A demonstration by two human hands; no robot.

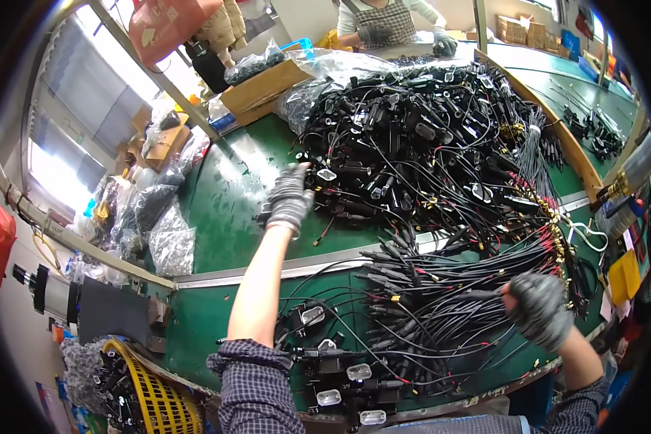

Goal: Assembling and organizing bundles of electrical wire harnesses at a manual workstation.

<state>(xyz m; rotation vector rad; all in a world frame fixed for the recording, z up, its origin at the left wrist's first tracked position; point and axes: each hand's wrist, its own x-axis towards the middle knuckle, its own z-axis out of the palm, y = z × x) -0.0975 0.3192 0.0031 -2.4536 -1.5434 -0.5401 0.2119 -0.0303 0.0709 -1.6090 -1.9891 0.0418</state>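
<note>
Reaching my left hand (291,197) into the pile (427,137), fingers loosely curled, holding nothing I can see; right hand (541,307) clamps the bundle (441,304). Advise lifting one lead cleanly.

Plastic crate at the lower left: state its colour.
The crate is yellow, an open grid filled with dark parts; it shows in the head view, the only view here.

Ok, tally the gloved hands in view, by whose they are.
Wearer's own: 2, left hand at the cable pile, right hand gripping a cable bundle
Co-worker's: 2, one hand, other hand
Total: 4
</note>
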